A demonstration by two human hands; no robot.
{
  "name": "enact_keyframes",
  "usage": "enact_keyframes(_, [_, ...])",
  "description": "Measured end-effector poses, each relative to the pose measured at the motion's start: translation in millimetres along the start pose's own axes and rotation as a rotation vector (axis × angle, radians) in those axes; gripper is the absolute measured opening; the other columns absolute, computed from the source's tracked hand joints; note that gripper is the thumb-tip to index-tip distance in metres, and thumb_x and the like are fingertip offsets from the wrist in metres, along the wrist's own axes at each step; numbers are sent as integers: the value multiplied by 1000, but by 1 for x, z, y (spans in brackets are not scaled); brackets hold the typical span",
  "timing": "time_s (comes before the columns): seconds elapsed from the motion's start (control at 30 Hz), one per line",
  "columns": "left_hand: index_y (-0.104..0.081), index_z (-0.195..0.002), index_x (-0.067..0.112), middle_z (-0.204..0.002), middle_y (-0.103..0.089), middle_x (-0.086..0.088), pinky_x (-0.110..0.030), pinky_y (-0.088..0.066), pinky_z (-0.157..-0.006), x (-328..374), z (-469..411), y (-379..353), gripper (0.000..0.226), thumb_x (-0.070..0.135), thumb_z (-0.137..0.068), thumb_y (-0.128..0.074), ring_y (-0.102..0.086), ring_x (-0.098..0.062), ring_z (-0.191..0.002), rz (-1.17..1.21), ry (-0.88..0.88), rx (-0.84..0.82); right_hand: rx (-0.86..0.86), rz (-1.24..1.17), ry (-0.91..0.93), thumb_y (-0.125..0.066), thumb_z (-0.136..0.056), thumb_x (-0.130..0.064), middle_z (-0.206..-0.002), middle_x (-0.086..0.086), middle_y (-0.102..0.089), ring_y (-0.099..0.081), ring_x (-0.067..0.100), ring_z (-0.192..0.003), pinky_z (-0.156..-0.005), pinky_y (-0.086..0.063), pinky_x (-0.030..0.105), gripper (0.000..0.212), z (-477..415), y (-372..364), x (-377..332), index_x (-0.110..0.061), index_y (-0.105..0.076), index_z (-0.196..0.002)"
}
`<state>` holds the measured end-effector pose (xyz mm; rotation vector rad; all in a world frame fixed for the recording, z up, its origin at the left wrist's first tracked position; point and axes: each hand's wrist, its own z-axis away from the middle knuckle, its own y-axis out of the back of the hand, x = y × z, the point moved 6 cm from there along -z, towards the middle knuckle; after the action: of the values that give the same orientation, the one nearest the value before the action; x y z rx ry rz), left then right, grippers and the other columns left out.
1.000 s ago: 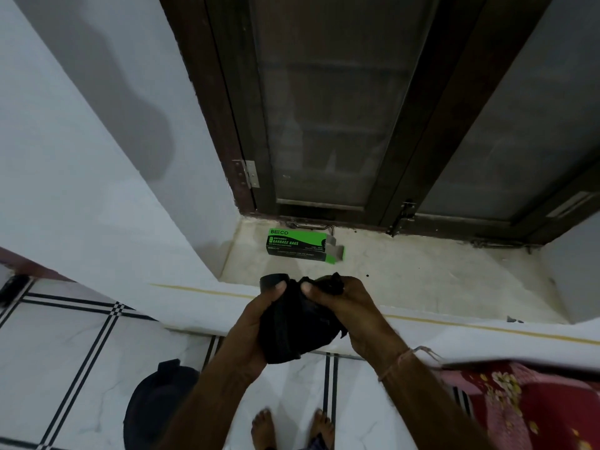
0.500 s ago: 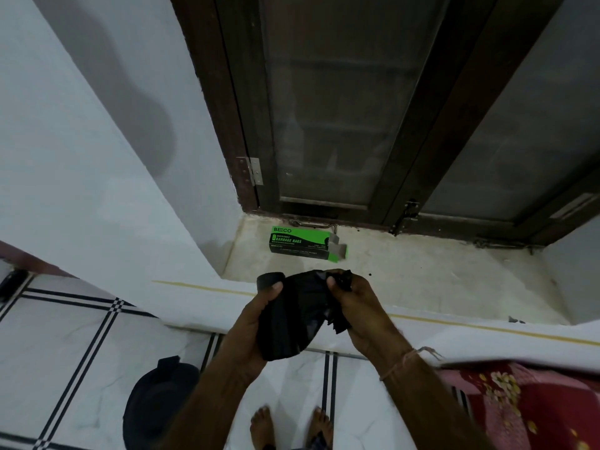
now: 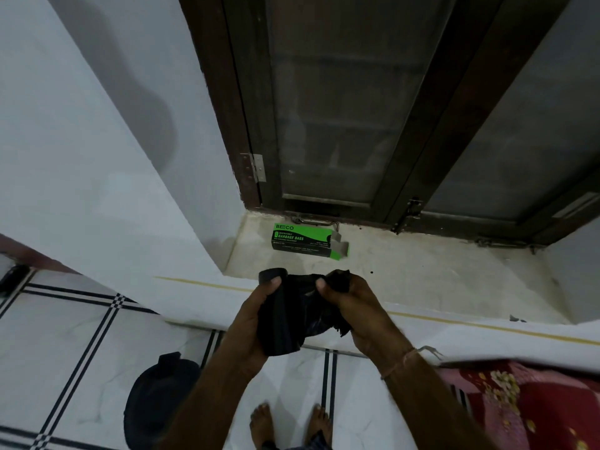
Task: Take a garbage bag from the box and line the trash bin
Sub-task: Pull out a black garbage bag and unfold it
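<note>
Pulling a black garbage bag (image 3: 292, 315) apart at frame centre, the left hand (image 3: 256, 316) grips its rolled part, thumb on top, while the right hand (image 3: 355, 306) pinches a crumpled edge. Vs. 1 s ago the hands sit slightly wider, w/ more plastic stretched btwn them. Green box (image 3: 303, 240) stays on the ledge (image 3: 422, 274) just above; dark bin (image 3: 156, 401) at lower left.
</note>
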<state>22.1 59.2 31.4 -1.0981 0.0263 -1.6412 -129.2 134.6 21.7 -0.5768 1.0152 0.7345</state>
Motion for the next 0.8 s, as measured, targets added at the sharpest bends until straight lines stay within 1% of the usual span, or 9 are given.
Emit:
enact_keyframes(0.07, [-61,-139,4,-137,-65,-23,-48,-50,-105,-2,0,-1,52,39,-100,-54,-62,-40,-127,-6,14,-5,20,2,20,-69,-94,-12,-104,28,-74,-72,40,-102,-90,-60,47,22,0,1,-1,8,-67,-103])
enact_keyframes(0.13, [-63,-137,6,-135,-67,-21,-45,-53,-101,-2,-1,-1,51,39,-99,-55,-65,-37,-123,-2,27,10,45,0,39,-64,-97,-7,-105,25,-75,-73,36,-101,-83,-62,36,15,-1,2,-3,4,-69,-106])
enact_keyframes(0.23, [-65,-135,8,-133,-68,-20,-48,-52,-101,-2,0,-1,49,41,-98,-57,-66,-37,-121,12,38,16,54,-26,20,-57,-102,-13,-110,19,-75,-72,33,-106,-77,-61,27,21,-2,1,-3,-1,-69,-115])
enact_keyframes(0.33, [-67,-133,8,-131,-70,-19,-50,-50,-105,0,2,-1,48,40,-98,-57,-67,-37,-121,-7,26,29,-11,-142,-49,-56,-103,-30,-119,17,-74,-71,30,-112,-92,-59,35,35,1,-2,-1,-3,-66,-123])
enact_keyframes(0.4, [-66,-134,8,-134,-67,-20,-51,-47,-109,0,2,-3,51,42,-98,-58,-64,-38,-125,-18,21,10,-118,-133,-35,-60,-100,-35,-116,18,-75,-73,28,-110,-95,-58,37,39,5,-7,-5,-2,-70,-119])
enact_keyframes(0.47, [-65,-134,7,-134,-67,-21,-49,-51,-106,2,3,-5,52,43,-99,-55,-65,-38,-124,-14,18,-1,-160,-70,-9,-72,-92,-27,-107,20,-77,-75,30,-101,-89,-59,36,33,8,-11,-9,1,-74,-107])
enact_keyframes(0.57, [-66,-134,8,-133,-68,-22,-48,-54,-99,1,4,-5,52,44,-100,-53,-66,-39,-122,13,34,-18,-69,-12,-18,-79,-87,-17,-96,20,-78,-75,33,-90,-78,-61,35,25,5,-5,-6,5,-73,-98])
enact_keyframes(0.7, [-65,-136,11,-135,-65,-24,-51,-53,-91,2,4,-4,53,47,-99,-52,-64,-43,-119,-20,29,-18,-9,-17,-25,-76,-90,-22,-101,28,-75,-71,47,-99,-88,-57,60,33,2,-1,-2,7,-66,-103])
enact_keyframes(0.8, [-65,-135,11,-133,-66,-25,-51,-54,-87,0,4,-4,53,48,-99,-53,-65,-44,-116,-32,38,-13,3,-27,-15,-72,-92,-13,-105,26,-75,-69,48,-104,-91,-55,61,19,2,1,0,0,-69,-106])
